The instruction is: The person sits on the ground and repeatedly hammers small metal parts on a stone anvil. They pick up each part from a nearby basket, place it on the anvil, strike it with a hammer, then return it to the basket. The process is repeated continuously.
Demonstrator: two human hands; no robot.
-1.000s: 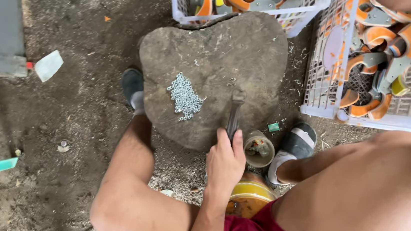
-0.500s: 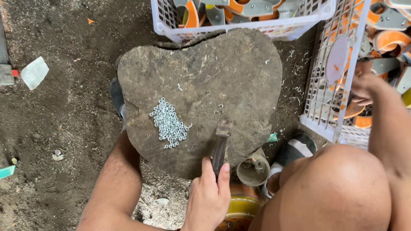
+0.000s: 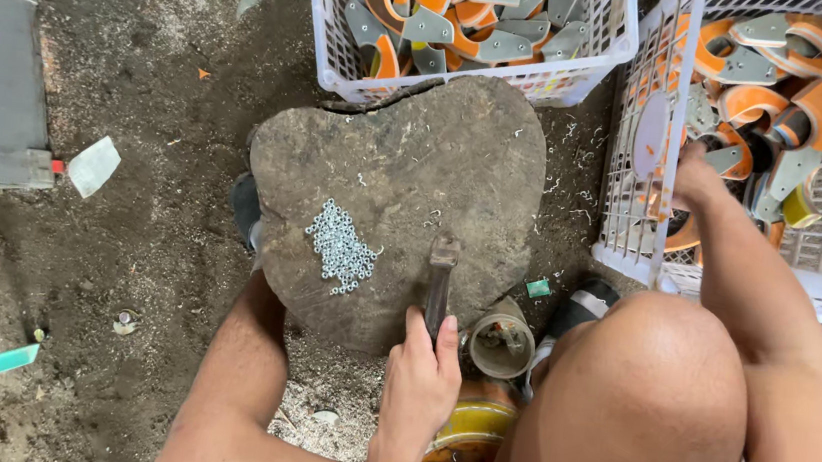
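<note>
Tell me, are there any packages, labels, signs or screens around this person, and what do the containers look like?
No labels, signs or screens show.
White plastic crate: top centre behind the stone slab, lattice walls, filled with orange and grey flat parts.
Second white crate: right side, same parts; the right hand reaches into it.
Small round can: open, beside the left hand, which holds a hammer.

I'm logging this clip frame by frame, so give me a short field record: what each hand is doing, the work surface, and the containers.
left hand: grips a hammer, head resting on the stone
right hand: reaching into the right crate, among orange-and-grey parts
work surface: flat stone slab on dirt ground
on slab: pile of small silver nuts
far container: white crate of like parts
beside knee: small open can
</note>
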